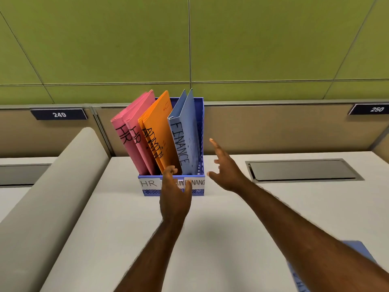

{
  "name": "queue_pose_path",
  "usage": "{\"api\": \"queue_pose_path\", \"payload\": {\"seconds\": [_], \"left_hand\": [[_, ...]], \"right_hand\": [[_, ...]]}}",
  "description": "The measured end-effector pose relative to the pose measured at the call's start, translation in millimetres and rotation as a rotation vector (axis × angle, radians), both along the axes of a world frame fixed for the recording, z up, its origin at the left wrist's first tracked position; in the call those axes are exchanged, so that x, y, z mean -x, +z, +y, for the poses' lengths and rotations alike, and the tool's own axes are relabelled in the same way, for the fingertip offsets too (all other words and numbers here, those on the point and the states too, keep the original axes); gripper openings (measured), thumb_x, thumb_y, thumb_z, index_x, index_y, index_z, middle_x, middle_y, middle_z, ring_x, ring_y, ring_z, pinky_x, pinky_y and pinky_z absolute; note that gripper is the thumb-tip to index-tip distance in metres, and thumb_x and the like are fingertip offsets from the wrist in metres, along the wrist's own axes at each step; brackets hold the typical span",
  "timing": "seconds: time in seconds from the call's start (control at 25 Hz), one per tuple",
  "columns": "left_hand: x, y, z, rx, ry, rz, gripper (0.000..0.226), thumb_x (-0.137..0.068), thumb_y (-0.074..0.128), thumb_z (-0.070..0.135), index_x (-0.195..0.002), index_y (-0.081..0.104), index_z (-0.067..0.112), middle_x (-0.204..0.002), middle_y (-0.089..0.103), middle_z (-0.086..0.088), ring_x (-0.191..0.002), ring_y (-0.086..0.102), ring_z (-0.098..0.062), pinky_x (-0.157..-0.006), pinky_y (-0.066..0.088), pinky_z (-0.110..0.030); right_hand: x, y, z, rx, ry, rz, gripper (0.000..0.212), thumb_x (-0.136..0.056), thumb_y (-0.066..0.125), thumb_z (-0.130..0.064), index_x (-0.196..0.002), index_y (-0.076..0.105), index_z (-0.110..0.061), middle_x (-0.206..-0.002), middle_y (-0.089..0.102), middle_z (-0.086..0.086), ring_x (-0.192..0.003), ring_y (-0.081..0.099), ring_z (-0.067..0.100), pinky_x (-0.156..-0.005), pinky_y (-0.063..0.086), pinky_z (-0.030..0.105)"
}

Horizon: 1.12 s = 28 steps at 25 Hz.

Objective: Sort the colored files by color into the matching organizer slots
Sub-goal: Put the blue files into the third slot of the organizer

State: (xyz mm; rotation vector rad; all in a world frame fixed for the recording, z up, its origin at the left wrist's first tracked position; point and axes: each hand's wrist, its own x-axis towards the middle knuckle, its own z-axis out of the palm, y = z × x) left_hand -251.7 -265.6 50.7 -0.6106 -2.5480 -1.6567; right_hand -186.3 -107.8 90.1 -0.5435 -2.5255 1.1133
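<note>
- Nearest the camera: a blue file (pixel 355 268) is lying flat at the lower right of the desk (pixel 126 228), partly hidden under the right forearm, only a corner and some dark lettering showing.
- Both bare forearms are reaching forward over the pale desk toward the blue organizer (pixel 147 193).
- Left hand (pixel 174 194) is hovering at the organizer's front wall, covering the middle label; fingers loosely curled near the base of the orange files, holding nothing.
- Right hand (pixel 226 169) is spreading open just right of the organizer, fingers straight, touching nothing.
- Organizer is standing against the partition, front labels reading HR and (partly covered) FINANCE.
- Two pink files (pixel 130 131) marked HR are leaning left in the left slot.
- Two orange files (pixel 156 131) marked ADMIN are standing in the middle slot.
- One blue FINANCE file (pixel 185 131) is sitting in the right slot.
- Number plates 249 (pixel 59 114) and 250 (pixel 376 109) are hanging on the partition.
</note>
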Motion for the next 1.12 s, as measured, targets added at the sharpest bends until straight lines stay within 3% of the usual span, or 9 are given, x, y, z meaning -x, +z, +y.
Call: {"api": "queue_pose_path", "payload": {"seconds": [0.24, 0.48, 0.76, 0.96, 1.12], "left_hand": [[-60, -27, -49, 0.057, -0.16, -0.018, 0.057, -0.081, 0.074, 0.021, -0.126, 0.04, 0.023, -0.13, 0.054, 0.003, -0.111, 0.057, -0.017, -0.086, 0.055, -0.038], [-114, -57, -73, 0.165, -0.37, 0.048, 0.063, -0.081, 0.073, 0.025, -0.135, 0.042, 0.016, -0.138, 0.05, -0.001, -0.122, 0.052, -0.021, -0.099, 0.046, -0.037], [-197, -87, -70, 0.389, -0.6, 0.25, 0.065, -0.082, 0.072, 0.032, -0.138, 0.047, 0.01, -0.142, 0.051, -0.007, -0.131, 0.048, -0.026, -0.106, 0.041, -0.04], [-260, -103, -50, 0.501, -0.681, 0.234, 0.065, -0.086, 0.064, 0.038, -0.143, 0.039, 0.017, -0.148, 0.043, -0.002, -0.135, 0.042, -0.022, -0.108, 0.037, -0.037], [-311, -111, -32, 0.569, -0.696, 0.196, 0.067, -0.087, 0.063, 0.039, -0.144, 0.036, 0.017, -0.15, 0.041, -0.002, -0.135, 0.041, -0.021, -0.108, 0.037, -0.036]], "right_hand": [[-121, -56, -48, -0.04, -0.183, -0.05, 0.076, -0.085, 0.067, -0.014, -0.149, 0.026, -0.02, -0.155, 0.03, -0.003, -0.142, 0.028, 0.013, -0.11, 0.021, 0.018], [-229, -101, -79, -0.103, -0.366, -0.123, 0.062, -0.09, 0.063, -0.021, -0.146, 0.035, -0.017, -0.151, 0.036, -0.001, -0.143, 0.027, 0.017, -0.117, 0.025, 0.033], [-345, -139, -82, -0.126, -0.537, -0.202, 0.058, -0.089, 0.064, -0.022, -0.142, 0.041, -0.014, -0.148, 0.041, 0.004, -0.142, 0.029, 0.021, -0.113, 0.026, 0.028], [-420, -151, -60, -0.093, -0.6, -0.223, 0.058, -0.089, 0.064, -0.025, -0.141, 0.04, -0.02, -0.146, 0.04, 0.0, -0.136, 0.035, 0.018, -0.109, 0.033, 0.027], [-473, -156, -33, -0.07, -0.677, -0.265, 0.06, -0.089, 0.064, -0.024, -0.143, 0.039, -0.014, -0.147, 0.04, 0.007, -0.136, 0.037, 0.024, -0.113, 0.034, 0.037]]}}
